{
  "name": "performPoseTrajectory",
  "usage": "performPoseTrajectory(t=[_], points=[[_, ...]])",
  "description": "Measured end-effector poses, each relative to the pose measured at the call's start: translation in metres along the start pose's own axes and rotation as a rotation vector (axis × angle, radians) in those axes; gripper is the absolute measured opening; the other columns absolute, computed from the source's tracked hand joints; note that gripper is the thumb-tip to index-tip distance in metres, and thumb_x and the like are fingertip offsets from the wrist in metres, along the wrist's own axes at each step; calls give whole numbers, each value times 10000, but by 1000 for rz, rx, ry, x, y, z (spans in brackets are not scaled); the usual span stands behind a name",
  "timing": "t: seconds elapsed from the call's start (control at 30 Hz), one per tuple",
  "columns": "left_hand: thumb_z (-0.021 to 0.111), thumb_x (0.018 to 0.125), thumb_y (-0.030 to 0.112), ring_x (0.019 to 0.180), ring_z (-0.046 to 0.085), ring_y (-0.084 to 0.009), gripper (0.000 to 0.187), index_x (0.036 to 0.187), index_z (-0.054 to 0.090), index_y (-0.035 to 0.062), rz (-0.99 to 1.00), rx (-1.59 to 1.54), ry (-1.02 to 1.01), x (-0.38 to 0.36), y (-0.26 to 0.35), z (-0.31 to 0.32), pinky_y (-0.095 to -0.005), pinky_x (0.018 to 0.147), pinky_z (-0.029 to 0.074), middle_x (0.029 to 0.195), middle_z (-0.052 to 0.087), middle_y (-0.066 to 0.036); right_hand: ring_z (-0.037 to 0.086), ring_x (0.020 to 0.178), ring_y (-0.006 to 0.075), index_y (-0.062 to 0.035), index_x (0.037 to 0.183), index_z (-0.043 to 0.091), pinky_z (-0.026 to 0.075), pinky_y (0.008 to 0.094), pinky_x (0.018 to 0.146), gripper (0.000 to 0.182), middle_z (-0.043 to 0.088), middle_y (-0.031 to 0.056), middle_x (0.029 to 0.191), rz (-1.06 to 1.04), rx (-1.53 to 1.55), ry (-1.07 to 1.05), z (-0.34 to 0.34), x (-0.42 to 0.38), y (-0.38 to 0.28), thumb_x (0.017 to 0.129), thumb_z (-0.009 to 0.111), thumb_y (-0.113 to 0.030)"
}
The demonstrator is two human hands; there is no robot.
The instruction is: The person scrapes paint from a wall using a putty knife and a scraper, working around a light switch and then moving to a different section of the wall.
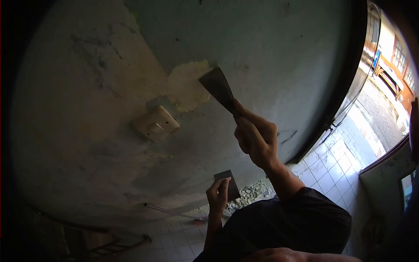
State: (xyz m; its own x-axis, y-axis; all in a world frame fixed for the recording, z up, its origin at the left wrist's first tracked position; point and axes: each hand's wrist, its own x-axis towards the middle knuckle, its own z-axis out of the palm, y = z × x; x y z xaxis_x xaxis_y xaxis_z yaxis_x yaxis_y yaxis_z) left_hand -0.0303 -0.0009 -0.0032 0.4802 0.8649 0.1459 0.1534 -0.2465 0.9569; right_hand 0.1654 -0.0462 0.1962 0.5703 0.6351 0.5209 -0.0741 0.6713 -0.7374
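My right hand [258, 135] is closed round the handle of a scraper [218, 89] with a wide dark blade. The blade's edge lies at the right side of a bare, pale patch [190, 85] in the green wall paint [270, 56]. Lower down, my left hand [218, 192] pinches a dark, flat rectangular plate [228, 184] between thumb and fingers; its exact kind does not show. Left of the scraper, a dirty cream switch plate [157, 124] sticks out from the wall, just below the patch.
Paint and plaster flakes [255, 192] lie heaped along the wall's foot on the tiled floor [329, 168]. A long thin rod [168, 210] slants at the lower left, near a wooden frame [115, 246]. At the right, an open doorway [345, 109] gives onto a bright paved yard.
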Motion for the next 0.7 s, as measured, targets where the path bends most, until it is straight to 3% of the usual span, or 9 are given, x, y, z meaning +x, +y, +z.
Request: performPoseTrajectory(t=[0.3,0.7], points=[[649,1031,239,798,586,-48,285,1066,763,-20,1,-2,45,-2,0,-4,-226,756,464,877,727,-19,384,475,36,82,1457,488,284,214,409,424,470,-28,676,4,-21,-23,-7,-3,3,1064,465,-75],[639,1035,222,895,656,-90,285,1069,755,-36,-43,-40,56,-8,7,-2,-251,824,499,984,770,-87,391,471,31,84,1449,499,298,211,417,426,473,-30,644,24,-20,46,-5,-5,0,1061,477,-90]])
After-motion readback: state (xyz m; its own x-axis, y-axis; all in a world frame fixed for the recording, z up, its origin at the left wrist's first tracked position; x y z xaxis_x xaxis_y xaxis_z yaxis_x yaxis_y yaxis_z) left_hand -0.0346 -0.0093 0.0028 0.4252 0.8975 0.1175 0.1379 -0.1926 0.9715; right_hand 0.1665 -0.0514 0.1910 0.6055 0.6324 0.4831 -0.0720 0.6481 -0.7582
